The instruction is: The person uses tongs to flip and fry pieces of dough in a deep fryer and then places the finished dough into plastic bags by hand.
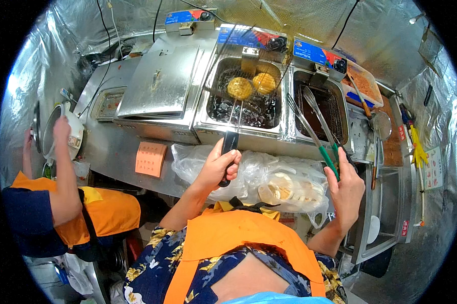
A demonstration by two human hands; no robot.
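Observation:
My left hand [221,164] is closed around the black handle [230,142] of a wire-shafted skimmer. Its far end reaches a round golden fried patty [239,88] over a deep fryer basin [208,116] of dark bubbling oil. A second patty [264,83] lies beside it; whether it touches the skimmer is hard to tell. My right hand [344,186] holds metal tongs [301,117] with green grips, their arms apart and nothing between the tips. These tips hang over the left part of a second fryer basin [347,127] with dark oil and a wire basket [335,114].
A plastic bag of pale round pieces [289,190] lies before me. Left are an orange note [151,159] bearing writing and a fryer lid [160,83]. A co-worker's arm [67,171] reaches toward a white pot [74,133]. At right are a food tub [365,81] and strainer [382,124].

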